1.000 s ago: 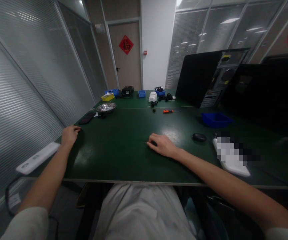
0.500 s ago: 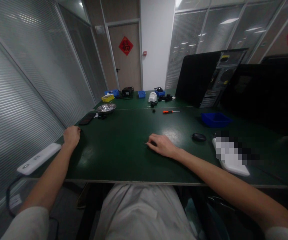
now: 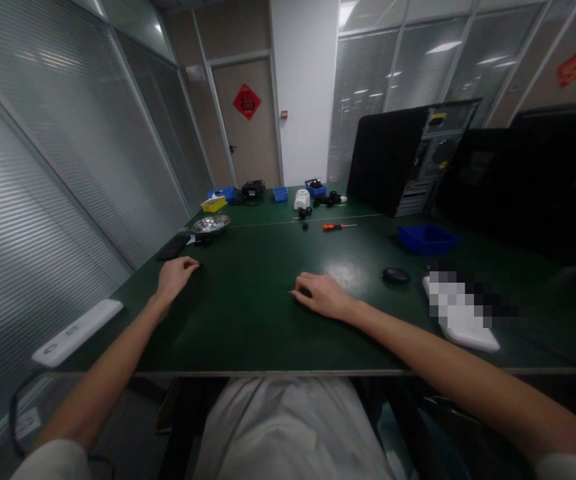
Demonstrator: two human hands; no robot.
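Over the left part of the green table (image 3: pixel 248 320), my left hand (image 3: pixel 174 279) is closed, thumb and fingertips pinching a small black piece (image 3: pixel 201 265) too small to name. A dark phone (image 3: pixel 173 247) and a shiny metal bowl (image 3: pixel 211 225) lie just beyond that hand. My right hand (image 3: pixel 322 295) rests on the table near the middle, fingers curled in a pinch. From its fingertips pokes a tiny thin pointed thing (image 3: pixel 291 292) whose kind I cannot make out. Farther back is an orange-and-black screwdriver (image 3: pixel 334 227), with a small black part (image 3: pixel 305 227) left of it.
A black mouse (image 3: pixel 396 275), a blue tray (image 3: pixel 428 239) and a partly blurred-out white object (image 3: pixel 468 333) are on the right. Behind them stands a computer case (image 3: pixel 393 160). A white power strip (image 3: pixel 78 332) lies at the left edge. Small bins, including a yellow one (image 3: pixel 214 204), line the back.
My left hand has moved right and inward from the table's left edge, still pinching the black piece. My right hand stays nearly where it was. The view has shifted slightly.
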